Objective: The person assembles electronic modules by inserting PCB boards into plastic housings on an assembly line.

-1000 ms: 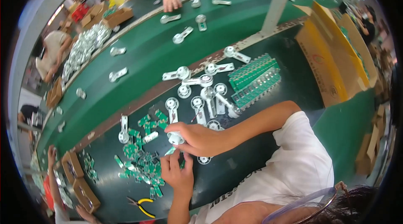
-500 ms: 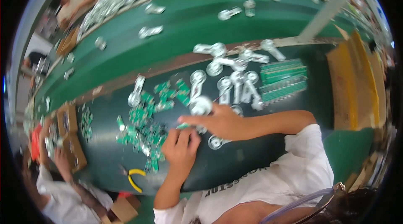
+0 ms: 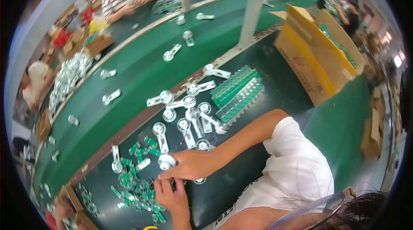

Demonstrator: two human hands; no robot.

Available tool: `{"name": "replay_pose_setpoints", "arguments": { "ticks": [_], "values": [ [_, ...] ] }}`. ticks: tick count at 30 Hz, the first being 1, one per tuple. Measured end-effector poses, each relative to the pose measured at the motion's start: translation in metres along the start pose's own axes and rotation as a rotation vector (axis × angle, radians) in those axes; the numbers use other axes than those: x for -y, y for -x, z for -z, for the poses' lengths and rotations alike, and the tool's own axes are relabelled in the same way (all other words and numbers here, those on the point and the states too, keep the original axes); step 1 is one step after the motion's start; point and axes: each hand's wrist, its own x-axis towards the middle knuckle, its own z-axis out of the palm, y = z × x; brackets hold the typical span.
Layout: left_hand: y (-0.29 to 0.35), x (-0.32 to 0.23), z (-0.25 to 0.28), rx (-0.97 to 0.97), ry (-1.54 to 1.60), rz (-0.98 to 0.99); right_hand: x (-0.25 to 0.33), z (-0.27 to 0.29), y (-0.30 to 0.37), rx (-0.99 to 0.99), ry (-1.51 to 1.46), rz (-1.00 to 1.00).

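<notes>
My right hand (image 3: 195,164) reaches in from the right and is closed on a white plastic part with a round head (image 3: 167,161). My left hand (image 3: 173,194) is just below it, fingers bent and fingertips meeting the right hand's. Whatever lies between its fingers is hidden. Left of the hands lies a loose heap of small green circuit boards (image 3: 127,180). Beyond them, several white round-headed parts with flat handles (image 3: 160,135) are scattered on the dark table, one with a short red wire.
Green circuit-board panels (image 3: 236,92) lie stacked at the far right, near a cardboard box with yellow tape (image 3: 307,53). A green conveyor belt (image 3: 142,70) carries more white parts past a metal post (image 3: 254,10). Yellow handles (image 3: 150,228) show at the lower edge. Other people sit across the belt.
The view has swung to the right, so the table's contents appear farther left and lower. Both hands stay together, the right still holding the white part.
</notes>
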Motion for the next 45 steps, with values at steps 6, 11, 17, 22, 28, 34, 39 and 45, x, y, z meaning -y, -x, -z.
{"name": "replay_pose_setpoints", "arguments": {
  "ticks": [6,11,17,22,28,34,39,45],
  "values": [
    [-0.004,-0.001,0.002,-0.067,-0.058,-0.006,0.005,0.005,-0.003,-0.067,0.136,0.125],
    [-0.008,0.009,0.008,-0.038,-0.066,-0.141,-0.007,0.012,-0.004,-0.123,0.116,0.17],
    [-0.024,0.007,0.004,0.057,0.538,0.119,0.009,0.04,-0.012,0.051,-0.518,-0.344],
    [-0.011,0.0,0.015,0.05,1.196,0.616,0.006,0.021,-0.014,0.048,-0.834,-0.398],
    [-0.011,0.002,0.01,-0.014,1.211,0.65,0.003,0.026,-0.014,0.093,-0.694,-0.453],
    [-0.008,0.017,0.006,-0.125,0.815,0.372,0.004,0.025,-0.012,0.054,-0.607,-0.4],
    [0.005,0.015,0.008,-0.276,0.152,-0.061,0.01,0.026,-0.012,0.027,-0.67,-0.435],
    [-0.012,0.0,0.003,-0.115,0.373,-0.089,0.006,0.029,-0.011,0.074,-0.8,-0.526]
  ]
}}
